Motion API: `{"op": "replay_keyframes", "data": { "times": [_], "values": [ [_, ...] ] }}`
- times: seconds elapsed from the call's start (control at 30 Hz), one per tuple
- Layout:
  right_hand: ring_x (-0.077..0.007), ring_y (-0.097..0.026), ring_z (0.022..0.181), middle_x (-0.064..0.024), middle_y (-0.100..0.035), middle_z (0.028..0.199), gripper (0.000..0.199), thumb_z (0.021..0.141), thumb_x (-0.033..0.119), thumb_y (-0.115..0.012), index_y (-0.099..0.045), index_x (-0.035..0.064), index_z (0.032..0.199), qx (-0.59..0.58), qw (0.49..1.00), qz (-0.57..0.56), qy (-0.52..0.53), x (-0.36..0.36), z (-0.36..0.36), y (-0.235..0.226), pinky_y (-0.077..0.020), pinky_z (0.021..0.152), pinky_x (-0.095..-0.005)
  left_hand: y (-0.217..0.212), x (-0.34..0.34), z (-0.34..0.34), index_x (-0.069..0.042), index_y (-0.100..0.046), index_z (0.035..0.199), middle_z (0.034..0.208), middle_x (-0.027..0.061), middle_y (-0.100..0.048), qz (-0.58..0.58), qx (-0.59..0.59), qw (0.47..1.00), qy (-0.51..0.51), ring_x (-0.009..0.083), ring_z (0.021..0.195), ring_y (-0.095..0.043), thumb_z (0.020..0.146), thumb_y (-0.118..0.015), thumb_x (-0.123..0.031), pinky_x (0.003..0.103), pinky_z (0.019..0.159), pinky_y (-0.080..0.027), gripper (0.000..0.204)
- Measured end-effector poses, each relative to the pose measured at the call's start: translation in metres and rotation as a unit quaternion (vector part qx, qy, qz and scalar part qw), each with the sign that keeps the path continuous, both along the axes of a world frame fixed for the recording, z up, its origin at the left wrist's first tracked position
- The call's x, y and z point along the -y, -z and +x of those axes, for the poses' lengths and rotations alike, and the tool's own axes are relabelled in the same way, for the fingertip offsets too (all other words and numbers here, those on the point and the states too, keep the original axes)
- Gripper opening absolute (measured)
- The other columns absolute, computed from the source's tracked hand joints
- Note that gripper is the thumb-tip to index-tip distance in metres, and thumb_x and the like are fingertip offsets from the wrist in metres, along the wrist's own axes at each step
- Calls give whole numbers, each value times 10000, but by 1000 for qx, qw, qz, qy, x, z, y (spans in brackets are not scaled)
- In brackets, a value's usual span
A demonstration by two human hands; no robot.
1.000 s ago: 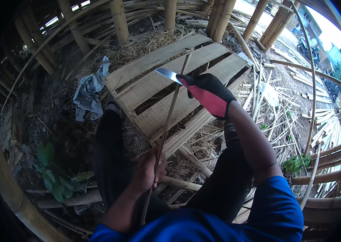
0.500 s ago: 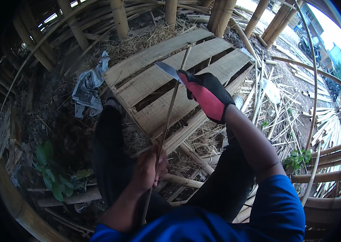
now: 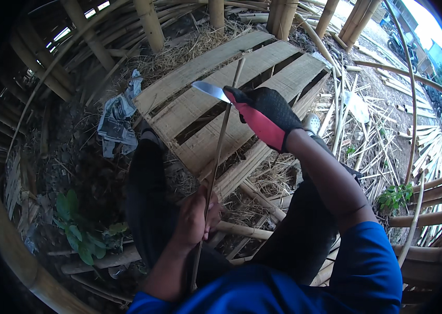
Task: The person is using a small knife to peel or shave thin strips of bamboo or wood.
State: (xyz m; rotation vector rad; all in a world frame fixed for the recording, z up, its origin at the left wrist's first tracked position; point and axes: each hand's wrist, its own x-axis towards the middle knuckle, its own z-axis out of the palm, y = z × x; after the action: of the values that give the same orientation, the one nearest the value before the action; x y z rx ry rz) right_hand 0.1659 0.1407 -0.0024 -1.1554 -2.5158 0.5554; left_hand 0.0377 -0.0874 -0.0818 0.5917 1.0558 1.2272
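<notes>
Thin bamboo strip (image 3: 220, 152), long, pale, tilted up away from the person. Knife (image 3: 211, 90): curved shiny blade, crossing strip near its upper part.

Weathered wooden plank pallet (image 3: 189, 99) at upper centre, on a dirt floor strewn with dry straw (image 3: 189, 49). Thick bamboo poles (image 3: 147, 21) along the top; split bamboo strips (image 3: 430, 146) piled right. Crumpled grey cloth (image 3: 116, 118) left, green leafy plant (image 3: 77, 233) lower left. Daylight upper right.

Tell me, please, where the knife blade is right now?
In the head view, the knife blade sits upper centre, held in the gloved right hand, its edge against the thin bamboo strip above the wooden pallet.
</notes>
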Motion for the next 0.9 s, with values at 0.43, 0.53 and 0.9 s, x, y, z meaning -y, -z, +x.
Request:
{"op": "replay_keyframes", "data": {
  "times": [0.43,0.53,0.9],
  "values": [
    [-316,-635,714,-174,-625,708,632,1017,502,-355,-622,-25,792,-34,995,48,-85,-15,11,2,-501,761,-389,-8,0,8,-135,-410,837,476,-39,-338,5,13,1000,5,52,330,-283,1039,-342,-519,208,346,-210,439],
    [-336,-642,737,-186,-639,725,650,996,538,-375,-635,-26,803,-13,1000,-15,-17,-13,10,-4,-497,760,-392,-5,2,2,-136,-410,837,475,-38,-335,-8,1,1000,6,55,332,-274,1040,-341,-516,208,349,-210,436],
    [-234,-580,651,-124,-579,636,724,957,650,-396,-698,0,850,-54,990,-125,25,6,11,-40,-478,725,-368,-12,6,7,-121,-403,842,512,-28,-338,-14,25,999,20,74,356,-271,1065,-276,-445,234,374,-233,414]
  ]
}}
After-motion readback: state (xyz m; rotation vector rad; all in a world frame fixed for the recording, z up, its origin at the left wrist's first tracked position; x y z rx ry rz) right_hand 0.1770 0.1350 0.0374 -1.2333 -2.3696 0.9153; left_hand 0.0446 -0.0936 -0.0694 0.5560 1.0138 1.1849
